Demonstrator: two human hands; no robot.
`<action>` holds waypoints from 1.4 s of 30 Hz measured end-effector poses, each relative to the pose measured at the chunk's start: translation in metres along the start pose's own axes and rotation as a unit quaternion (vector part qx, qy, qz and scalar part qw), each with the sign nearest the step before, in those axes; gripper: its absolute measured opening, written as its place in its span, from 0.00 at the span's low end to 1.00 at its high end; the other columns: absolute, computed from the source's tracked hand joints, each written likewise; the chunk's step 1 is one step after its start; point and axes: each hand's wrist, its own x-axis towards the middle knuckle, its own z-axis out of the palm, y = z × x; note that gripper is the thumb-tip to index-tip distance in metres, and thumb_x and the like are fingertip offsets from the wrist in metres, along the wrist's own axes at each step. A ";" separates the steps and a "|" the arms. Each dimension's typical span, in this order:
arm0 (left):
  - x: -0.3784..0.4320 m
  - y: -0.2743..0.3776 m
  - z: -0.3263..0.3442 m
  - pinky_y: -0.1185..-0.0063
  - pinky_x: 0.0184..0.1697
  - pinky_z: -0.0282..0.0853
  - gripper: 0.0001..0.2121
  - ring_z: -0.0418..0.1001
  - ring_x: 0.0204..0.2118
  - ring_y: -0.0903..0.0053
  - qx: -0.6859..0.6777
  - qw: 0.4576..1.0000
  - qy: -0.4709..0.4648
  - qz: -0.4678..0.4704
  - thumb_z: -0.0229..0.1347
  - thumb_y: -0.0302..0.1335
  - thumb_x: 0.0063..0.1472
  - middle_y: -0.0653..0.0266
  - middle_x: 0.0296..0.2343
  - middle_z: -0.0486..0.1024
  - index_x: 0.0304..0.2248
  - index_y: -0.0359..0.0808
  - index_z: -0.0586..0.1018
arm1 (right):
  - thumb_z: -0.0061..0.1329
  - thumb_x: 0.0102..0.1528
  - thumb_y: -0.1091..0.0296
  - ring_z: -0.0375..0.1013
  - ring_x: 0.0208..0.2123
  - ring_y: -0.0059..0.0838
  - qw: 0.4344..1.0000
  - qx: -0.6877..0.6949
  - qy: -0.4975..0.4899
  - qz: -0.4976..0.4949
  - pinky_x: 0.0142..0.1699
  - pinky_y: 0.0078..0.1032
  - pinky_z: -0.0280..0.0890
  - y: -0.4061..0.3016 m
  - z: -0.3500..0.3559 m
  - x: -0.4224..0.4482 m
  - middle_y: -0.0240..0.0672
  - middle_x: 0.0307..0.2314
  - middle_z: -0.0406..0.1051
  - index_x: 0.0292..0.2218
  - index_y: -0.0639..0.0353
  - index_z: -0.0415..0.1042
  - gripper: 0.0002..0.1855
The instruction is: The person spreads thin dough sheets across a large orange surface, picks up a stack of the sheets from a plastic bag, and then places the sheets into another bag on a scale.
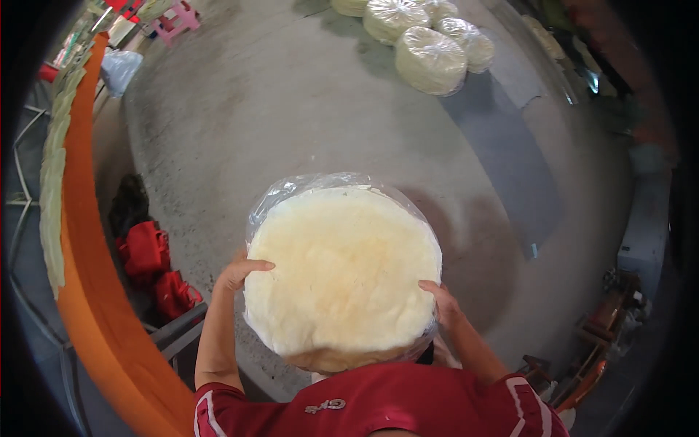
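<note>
Against the front of my body I carry a large round stack of pale flatbreads (344,267), its top face turned up towards me. A clear plastic bag (289,188) wraps it and bunches loosely along its far rim. My left hand (244,271) grips the left side, with the thumb laid over the top. Opposite it, my right hand (443,303) clasps the right edge with its thumb also on top. The other fingers of both hands are mostly hidden beneath or behind the stack.
Several plastic-wrapped round stacks (431,60) stand on the concrete floor (284,109) ahead. Along the left runs an orange-covered table (87,235) with overlapping pale flat pieces (57,180) on it. Red bags (144,251) lie beside it. Wooden furniture (600,328) is at right, a pink stool (177,22) far left.
</note>
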 end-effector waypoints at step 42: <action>-0.104 -0.166 0.019 0.65 0.35 0.68 0.16 0.70 0.38 0.64 -0.312 0.946 0.090 0.018 0.49 0.27 0.53 0.57 0.36 0.70 0.41 0.32 0.68 | 0.44 0.48 0.65 0.67 0.18 0.24 0.778 -0.517 0.174 -0.311 0.24 0.27 0.62 0.015 -0.071 0.078 0.28 0.14 0.67 0.26 0.59 0.72 0.09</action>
